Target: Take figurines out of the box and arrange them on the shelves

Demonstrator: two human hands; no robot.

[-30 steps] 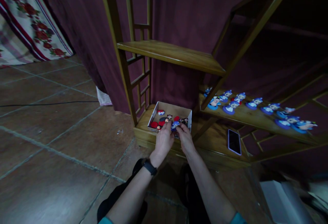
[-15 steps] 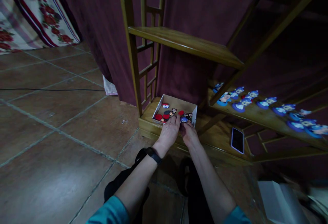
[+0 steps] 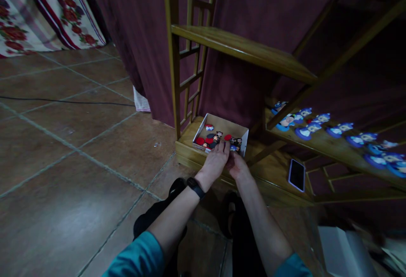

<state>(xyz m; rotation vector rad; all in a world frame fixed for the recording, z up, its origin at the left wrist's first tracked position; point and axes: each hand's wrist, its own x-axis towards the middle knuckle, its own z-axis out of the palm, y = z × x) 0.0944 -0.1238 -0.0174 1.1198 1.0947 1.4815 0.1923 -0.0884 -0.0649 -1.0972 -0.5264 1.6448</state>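
Both hands are together at the front edge of a shallow cardboard box, which sits on the wooden bottom shelf. L hand is back-up, fingers close tog. & slightly bent, tips over the box's front side. R hand is right beside it, fingers curled in twd L hand, mostly hidden, so can't tell how far open. A small blue toy shows right at the fingertips, at the box's front R part; grip is blocked by the hands, so can't tell if either has hold of it.

Also in box: red discs, a dark disc, a few dark-haired toys & a blue-white toy w/ red near the back L corner.

To the R, on a slightly higher shelf, a group of blue-white toys on round bases, some close tog. Phone, dark screen & light purple edge, lies below them on the bottom shelf, well apart from hands.

Black watch on L wrist; teal sleeves on both arms. Purple curtain behind, tiled floor to the L w/ a thin black cable across it.
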